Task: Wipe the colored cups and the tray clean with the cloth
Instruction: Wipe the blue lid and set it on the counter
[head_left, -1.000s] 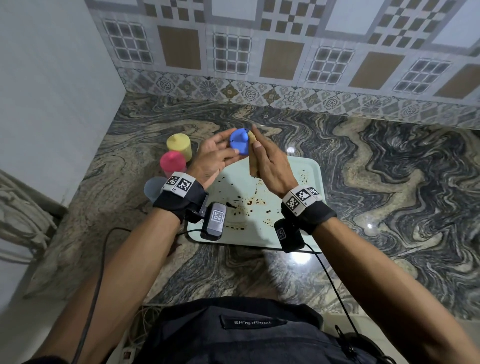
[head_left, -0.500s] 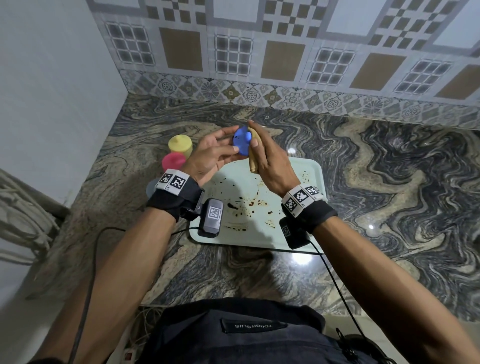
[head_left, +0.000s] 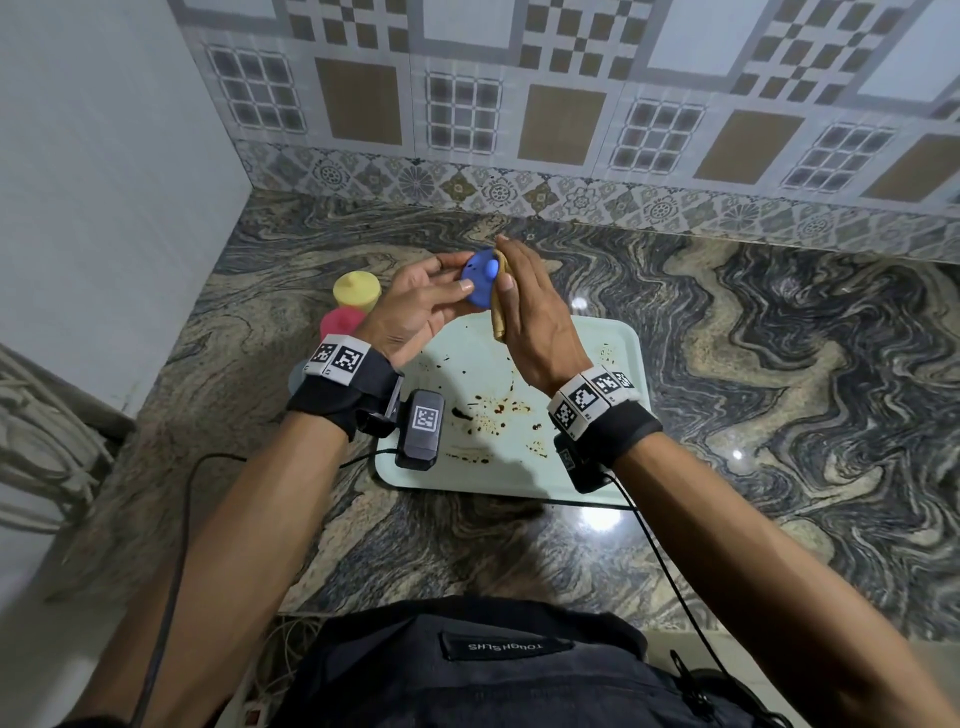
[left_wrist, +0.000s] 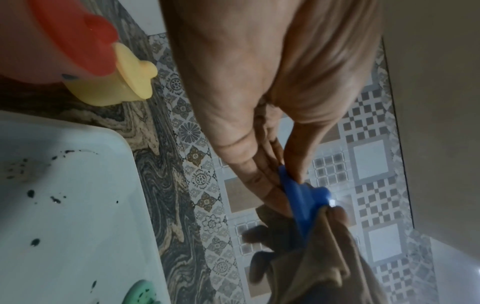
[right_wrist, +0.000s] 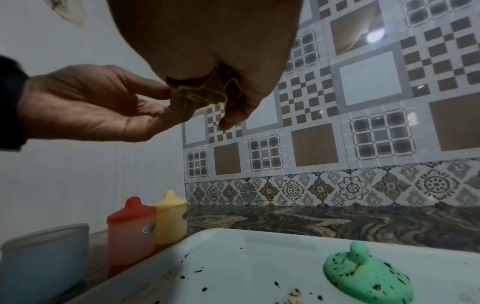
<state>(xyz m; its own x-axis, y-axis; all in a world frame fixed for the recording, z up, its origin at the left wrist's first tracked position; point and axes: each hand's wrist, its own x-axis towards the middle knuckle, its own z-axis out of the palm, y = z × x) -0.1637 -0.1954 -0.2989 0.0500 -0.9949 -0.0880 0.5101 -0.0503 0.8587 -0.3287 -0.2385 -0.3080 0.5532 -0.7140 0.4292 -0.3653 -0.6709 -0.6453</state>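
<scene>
My left hand (head_left: 457, 273) pinches a blue lid (head_left: 480, 283) with a knob by its rim, above the far left edge of the tray. My right hand (head_left: 506, 270) grips a folded tan cloth (head_left: 500, 312) and presses it against the lid's right side. In the left wrist view the cloth (left_wrist: 324, 257) wraps over the lid (left_wrist: 301, 197). The pale tray (head_left: 618, 364) carries dark brown specks. On the tray lies a speckled green lid (right_wrist: 363, 273). A red cup (head_left: 340, 322) and a yellow cup (head_left: 356, 291), both lidded, stand left of the tray.
A pale blue cup (right_wrist: 44, 259) without a lid stands nearest me beside the red cup (right_wrist: 130, 230), left of the tray. The marbled counter (head_left: 779, 389) ends at a tiled wall behind and a plain wall on the left. Cables trail from both wrists.
The blue lid has turned a little in my left fingers, its knob now facing up. The cloth stays against it. Both hands have kept their place above the tray's far edge.
</scene>
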